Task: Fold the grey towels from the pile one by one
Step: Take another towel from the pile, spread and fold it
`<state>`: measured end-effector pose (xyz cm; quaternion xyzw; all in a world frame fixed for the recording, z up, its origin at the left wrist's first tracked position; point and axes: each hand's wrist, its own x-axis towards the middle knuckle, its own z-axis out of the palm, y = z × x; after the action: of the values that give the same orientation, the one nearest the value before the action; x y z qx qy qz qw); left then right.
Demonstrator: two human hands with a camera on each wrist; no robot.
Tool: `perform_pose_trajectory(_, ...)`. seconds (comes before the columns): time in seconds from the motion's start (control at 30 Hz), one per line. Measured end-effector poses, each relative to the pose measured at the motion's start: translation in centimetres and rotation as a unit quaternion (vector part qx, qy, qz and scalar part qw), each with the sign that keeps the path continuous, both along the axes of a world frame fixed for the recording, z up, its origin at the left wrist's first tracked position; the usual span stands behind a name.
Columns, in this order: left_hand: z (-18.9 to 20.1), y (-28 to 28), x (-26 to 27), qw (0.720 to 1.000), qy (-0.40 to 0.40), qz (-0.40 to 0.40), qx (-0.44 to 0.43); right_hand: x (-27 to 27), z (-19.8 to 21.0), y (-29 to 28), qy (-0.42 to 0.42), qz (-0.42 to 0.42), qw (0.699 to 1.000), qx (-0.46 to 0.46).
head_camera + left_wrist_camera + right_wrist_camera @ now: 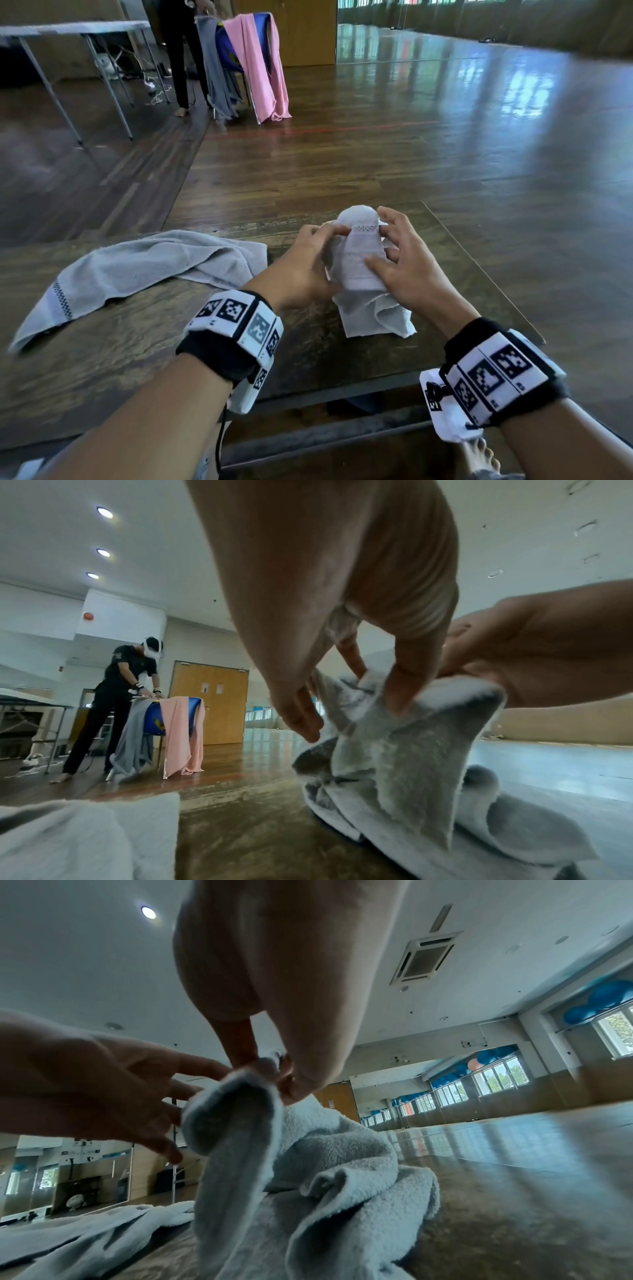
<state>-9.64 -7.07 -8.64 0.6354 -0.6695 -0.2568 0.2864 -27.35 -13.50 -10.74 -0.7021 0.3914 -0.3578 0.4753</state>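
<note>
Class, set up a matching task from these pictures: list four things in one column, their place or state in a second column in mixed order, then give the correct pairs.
Column one
1. held grey towel
2. second grey towel
3. pink cloth
4. left hand

Column two
A. draped over a chair across the room
B. lying loose on the table, untouched
C. lifted partly off the table between both hands
D. pinching the raised towel's left side

Pairs: 1-C, 2-B, 3-A, 4-D
</note>
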Motion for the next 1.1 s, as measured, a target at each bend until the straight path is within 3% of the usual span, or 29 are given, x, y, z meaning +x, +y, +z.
perform_pose_trajectory(0.07, -0.4, 0.0, -0.1, 1.0, -0.029, 0.007, -0.009, 0.0, 0.1, 0.1, -0.008, 0.016, 1.0, -0.002)
perform_pose_trajectory(0.2, -0.5, -0.6, 0.1, 0.991, -0.049, 0.058, -0.112, 0.0, -0.1, 0.7, 0.02, 0.086, 0.995, -0.036)
perform_pose_trajectory(0.27, -0.5, -0.9, 0.4, 0.982, -0.056, 0.084, -0.157, 0.2, -0.4, 0.7, 0.032, 0.082, 0.995, -0.055)
perform_pose_trajectory(0.37, -0.4, -1.2, 0.8, 0.97, -0.06, 0.132, -0.195, 0.3, -0.2, 0.3, 0.017, -0.004, 0.996, -0.083)
perform_pose_trajectory(0.5, 0.2, -1.2, 1.4, 0.947, -0.08, 0.205, -0.236, -0.6, 0.3, -0.7, 0.046, -0.133, 0.976, -0.168)
perform_pose_trajectory(0.63, 0.4, -1.2, 1.7, 0.932, -0.035, 0.224, -0.281, -1.4, 0.3, -1.1, 0.051, -0.179, 0.963, -0.193)
perform_pose_trajectory(0.8, -0.1, -1.2, 1.9, 0.941, -0.063, 0.216, -0.253, -1.4, 0.0, -1.2, 0.105, -0.172, 0.966, -0.16)
perform_pose_trajectory(1.0, -0.7, -1.6, 3.6, 0.959, -0.098, 0.231, -0.129, -2.3, 0.4, -1.8, 0.172, -0.202, 0.951, -0.156)
perform_pose_trajectory(1.1, -0.7, -1.6, 3.7, 0.957, -0.084, 0.253, -0.112, -2.6, 0.5, -2.1, 0.175, -0.217, 0.95, -0.142)
